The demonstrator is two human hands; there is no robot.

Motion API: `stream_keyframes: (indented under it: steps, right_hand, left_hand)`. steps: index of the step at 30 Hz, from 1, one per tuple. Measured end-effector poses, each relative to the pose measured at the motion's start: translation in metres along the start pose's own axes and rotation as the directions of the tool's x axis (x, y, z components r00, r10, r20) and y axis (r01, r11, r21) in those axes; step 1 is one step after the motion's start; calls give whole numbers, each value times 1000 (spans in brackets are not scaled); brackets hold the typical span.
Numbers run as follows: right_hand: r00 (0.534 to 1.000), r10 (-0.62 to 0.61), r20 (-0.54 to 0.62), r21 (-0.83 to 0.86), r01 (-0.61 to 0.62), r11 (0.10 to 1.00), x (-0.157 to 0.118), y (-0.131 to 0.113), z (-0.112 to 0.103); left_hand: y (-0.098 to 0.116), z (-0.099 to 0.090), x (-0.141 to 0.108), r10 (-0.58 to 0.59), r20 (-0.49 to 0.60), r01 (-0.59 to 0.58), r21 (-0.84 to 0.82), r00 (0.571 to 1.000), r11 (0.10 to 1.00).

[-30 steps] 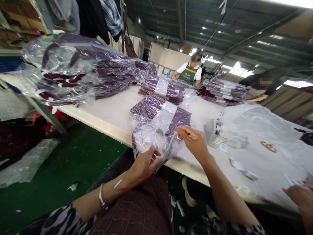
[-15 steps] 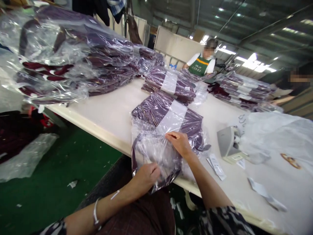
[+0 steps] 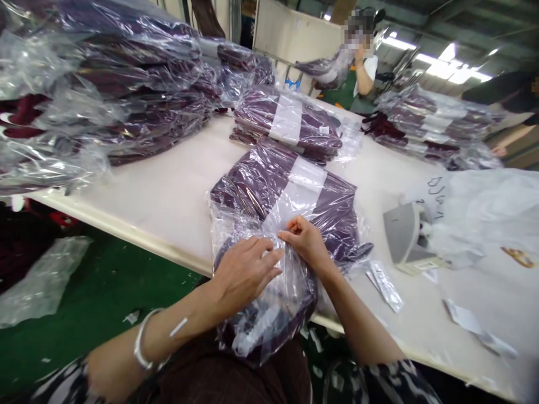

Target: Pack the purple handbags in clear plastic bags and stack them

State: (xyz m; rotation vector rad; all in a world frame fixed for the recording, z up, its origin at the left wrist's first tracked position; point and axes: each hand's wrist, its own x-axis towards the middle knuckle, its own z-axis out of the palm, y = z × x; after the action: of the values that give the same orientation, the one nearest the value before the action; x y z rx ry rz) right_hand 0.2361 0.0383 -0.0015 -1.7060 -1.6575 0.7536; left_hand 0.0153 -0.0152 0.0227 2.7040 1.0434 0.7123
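A folded dark purple garment (image 3: 337, 205) in a clear plastic bag (image 3: 290, 286) lies at the table's front edge, its near end hanging over my lap. A pale paper band (image 3: 306, 178) shows through the plastic across the garment. My right hand (image 3: 307, 241) pinches the plastic near the middle of the bag. Just left of it, my left hand (image 3: 246, 266) rests over the bag with its fingers stretched out and apart. Under my left palm the plastic is hidden.
Bagged garments (image 3: 138, 84) are heaped at the left, with another bagged pile (image 3: 286, 120) behind mine and a stack (image 3: 438, 123) at the back right. A grey tape dispenser (image 3: 406, 235) stands right, near white plastic sheeting (image 3: 497, 207). A co-worker (image 3: 362, 73) lifts a bagged garment across the table.
My left hand has moved up and forward from the bag's near end, and its curled fingers have opened. My right hand keeps its pinch. The co-worker has raised a bagged garment.
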Motion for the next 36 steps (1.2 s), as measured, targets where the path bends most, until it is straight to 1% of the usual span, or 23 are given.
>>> stream_keyframes:
  steps: [2, 4, 7, 11, 13, 14, 16, 17, 18, 19, 20, 21, 22, 23, 24, 25, 26, 27, 29, 30, 31, 33, 36]
  right_hand:
    - [1000, 26, 7, -17, -26, 1000, 2, 0, 1]
    - [999, 44, 11, -74, -43, 996, 3, 0, 1]
    - [999, 51, 11, -203, -48, 978, 5, -4, 1]
    - [1000, 20, 6, -367, -16, 930, 6, -14, -3]
    - [999, -32, -38, -407, 14, 913, 2, -17, -16]
    - [995, -66, -78, -400, 30, 916, -3, -16, -27]
    - [968, -116, -223, -327, 38, 944, -19, -7, -62]
    - [938, -111, -330, -277, 16, 961, -31, 1, -84]
    - [888, -79, -452, -227, -29, 973, -44, 12, -108]
    - [816, -30, -578, -180, -92, 979, -58, 26, -134]
    - [723, 21, -691, -141, -163, 977, -72, 41, -160]
    - [623, 60, -780, -110, -231, 967, -86, 56, -186]
    - [533, 82, -842, -91, -291, 952, -97, 72, -209]
    - [464, 98, -880, -75, -339, 938, -106, 86, -230]
    - [428, 133, -894, -41, -373, 927, -111, 100, -248]
    - [425, 191, -885, 10, -392, 920, -113, 112, -262]
    - [446, 267, -854, 77, -398, 914, -111, 122, -272]
    - [484, 348, -803, 154, -396, 905, -106, 131, -279]
    - [572, 465, -675, 282, -383, 880, -89, 142, -283]
    - [602, 492, -629, 317, -379, 869, -79, 145, -282]
    - [616, 508, -602, 339, -379, 861, -71, 148, -280]
    - [608, 547, -576, 385, -388, 837, -57, 150, -276]
    - [555, 580, -596, 440, -378, 814, -49, 150, -276]
  left_hand:
    - [-14, 12, 21, 66, 71, -72, 93, 995, 993]
    - [-24, 23, 32, 66, 115, -83, 150, 991, 985]
    - [-31, 29, 32, 24, 126, -49, 201, 992, 978]
    - [-30, 26, 28, 15, 128, -41, 203, 992, 978]
    - [-29, 25, 28, 7, 126, -31, 189, 992, 982]
    - [-29, 24, 29, 4, 126, -27, 182, 992, 983]
    - [-29, 24, 30, 0, 130, -23, 173, 992, 985]
    - [-29, 25, 30, 1, 129, -23, 170, 992, 985]
    - [-29, 25, 30, 1, 127, -23, 168, 992, 985]
    - [-29, 25, 30, 1, 122, -21, 168, 993, 986]
    - [-29, 26, 30, 1, 114, -20, 168, 994, 986]
    - [-30, 27, 30, 3, 102, -20, 169, 995, 985]
    - [-31, 28, 29, 6, 91, -22, 169, 996, 985]
    - [-33, 30, 29, 11, 82, -25, 169, 997, 985]
    - [-35, 32, 29, 18, 78, -31, 169, 997, 985]
    - [-36, 34, 30, 26, 80, -40, 168, 996, 985]
    - [-37, 35, 30, 33, 86, -47, 169, 996, 984]
    - [-38, 36, 30, 37, 94, -53, 172, 995, 984]
    - [-38, 37, 29, 38, 113, -59, 187, 993, 981]
    - [-38, 37, 29, 35, 120, -58, 196, 992, 979]
    - [-37, 37, 28, 30, 125, -55, 204, 992, 977]
    - [-36, 36, 27, 21, 125, -48, 215, 992, 975]
    - [-35, 37, 26, 10, 110, -34, 218, 994, 975]
